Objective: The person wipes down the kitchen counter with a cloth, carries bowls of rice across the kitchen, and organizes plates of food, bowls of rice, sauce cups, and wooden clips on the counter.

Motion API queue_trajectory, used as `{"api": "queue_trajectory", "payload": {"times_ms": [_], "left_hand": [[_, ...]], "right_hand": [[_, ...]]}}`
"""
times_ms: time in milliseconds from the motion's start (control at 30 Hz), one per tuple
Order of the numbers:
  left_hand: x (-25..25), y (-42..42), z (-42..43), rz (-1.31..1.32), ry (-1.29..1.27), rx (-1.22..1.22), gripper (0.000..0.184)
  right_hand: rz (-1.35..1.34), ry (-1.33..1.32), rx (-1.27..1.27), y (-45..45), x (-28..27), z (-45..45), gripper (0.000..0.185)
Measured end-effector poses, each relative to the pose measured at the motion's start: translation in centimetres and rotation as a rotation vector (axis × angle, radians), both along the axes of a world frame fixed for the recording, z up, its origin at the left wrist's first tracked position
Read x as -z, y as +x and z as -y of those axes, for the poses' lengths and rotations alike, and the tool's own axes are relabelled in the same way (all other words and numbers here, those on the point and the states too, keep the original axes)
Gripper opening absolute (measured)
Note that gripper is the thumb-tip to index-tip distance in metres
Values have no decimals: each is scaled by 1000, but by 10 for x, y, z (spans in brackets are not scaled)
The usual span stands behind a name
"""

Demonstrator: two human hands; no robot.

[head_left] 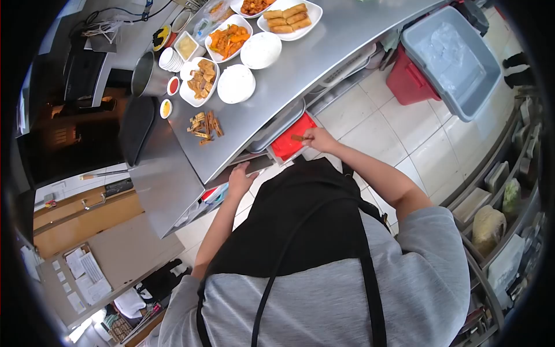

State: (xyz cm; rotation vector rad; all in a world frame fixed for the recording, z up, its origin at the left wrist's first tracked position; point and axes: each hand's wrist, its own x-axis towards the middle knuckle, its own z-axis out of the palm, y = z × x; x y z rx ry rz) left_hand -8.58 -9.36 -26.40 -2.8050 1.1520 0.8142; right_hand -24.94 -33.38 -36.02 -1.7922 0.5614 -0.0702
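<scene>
My right hand (319,140) pinches a small brown stick-like piece (298,138) above a red plastic surface (289,136) beneath the counter's edge. My left hand (241,178) is beside the counter's front edge, fingers apart, holding nothing visible. On the steel counter (289,75) lies a loose pile of similar brown pieces (203,127). Behind the pile are a white dish of brown chunks (200,81), two white rounds (236,84), a dish of orange food (229,41) and a plate of fried rolls (287,20).
A metal pot (151,77) and small sauce cups (173,85) stand on the counter's left part. A grey tub (454,61) sits over a red bin (409,81) at right. Shelves with bagged goods (489,228) line the right edge.
</scene>
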Motion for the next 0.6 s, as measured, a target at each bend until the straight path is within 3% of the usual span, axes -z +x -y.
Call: {"api": "queue_trajectory", "payload": {"times_ms": [100, 133, 233, 467, 600], "left_hand": [[20, 2, -26, 268, 78, 123, 70], [13, 4, -22, 217, 183, 90, 82], [17, 12, -32, 225, 111, 94, 87], [17, 15, -28, 247, 304, 155, 96], [20, 26, -30, 181, 295, 94, 95]], "right_hand": [[-34, -4, -35, -4, 8, 2, 20], [-128, -44, -30, 1, 24, -2, 23], [-146, -191, -31, 2, -18, -11, 25], [26, -349, -203, 71, 21, -65, 17], [74, -274, 83, 99, 2, -87, 16]]}}
